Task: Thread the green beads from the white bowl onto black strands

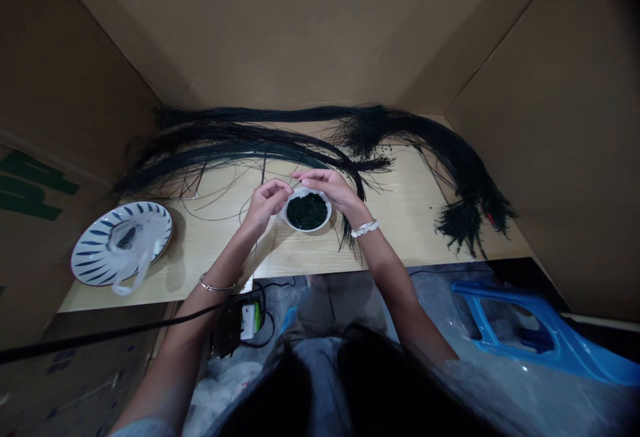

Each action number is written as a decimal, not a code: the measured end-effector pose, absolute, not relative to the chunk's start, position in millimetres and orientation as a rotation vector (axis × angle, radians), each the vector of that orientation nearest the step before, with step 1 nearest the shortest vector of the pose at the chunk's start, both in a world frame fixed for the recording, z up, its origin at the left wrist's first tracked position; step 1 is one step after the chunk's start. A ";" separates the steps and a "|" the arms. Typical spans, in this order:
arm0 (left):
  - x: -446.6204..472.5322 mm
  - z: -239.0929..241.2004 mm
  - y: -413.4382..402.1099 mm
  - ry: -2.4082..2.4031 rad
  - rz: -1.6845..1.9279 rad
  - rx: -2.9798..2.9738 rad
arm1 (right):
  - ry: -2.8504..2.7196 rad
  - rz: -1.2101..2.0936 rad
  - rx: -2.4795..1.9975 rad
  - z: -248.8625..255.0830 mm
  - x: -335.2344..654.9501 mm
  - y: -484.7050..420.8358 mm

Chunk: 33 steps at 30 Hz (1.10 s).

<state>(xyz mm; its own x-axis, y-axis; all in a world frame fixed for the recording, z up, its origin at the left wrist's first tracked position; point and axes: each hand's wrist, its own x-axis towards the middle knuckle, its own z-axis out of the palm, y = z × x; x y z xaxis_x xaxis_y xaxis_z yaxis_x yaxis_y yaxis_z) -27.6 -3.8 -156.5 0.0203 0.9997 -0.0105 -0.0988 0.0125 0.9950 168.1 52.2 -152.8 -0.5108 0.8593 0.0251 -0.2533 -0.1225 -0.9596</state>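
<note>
A small white bowl full of tiny dark green beads or grains stands on the light wooden table. At its left rim, my left hand is closed in a pinch on a thin dark strand. My right hand, over the far rim, pinches too, its thumb and index finger meeting close to the left fingertips. The strand is too fine to follow between the fingers. Behind the hands lie long bundles of dark strands, with loose ends curving across the table on the left.
On the left, a striped plate holds a crumpled clear plastic bag. A thick dark bundle with frayed ends lies at the right. Cardboard walls enclose the table. A black cable crosses my left forearm; a blue plastic stool stands lower right.
</note>
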 end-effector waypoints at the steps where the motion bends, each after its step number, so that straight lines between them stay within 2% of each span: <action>1: -27.4 -156.2 -4.0 1.128 1.230 1.136 | -1.332 1.747 -0.731 -152.6 168.2 52.1; 33: -26.8 -157.7 -5.1 1.112 1.248 1.106 | -1.324 1.763 -0.733 -153.8 167.4 53.3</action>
<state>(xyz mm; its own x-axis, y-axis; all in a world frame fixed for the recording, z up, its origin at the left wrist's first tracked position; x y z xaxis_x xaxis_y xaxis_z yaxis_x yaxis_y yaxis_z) -26.8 -5.1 -157.7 0.0128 0.9998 -0.0160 -0.1308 0.0175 0.9913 167.4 53.3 -153.8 -0.5163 0.8563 0.0125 -0.2506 -0.1370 -0.9583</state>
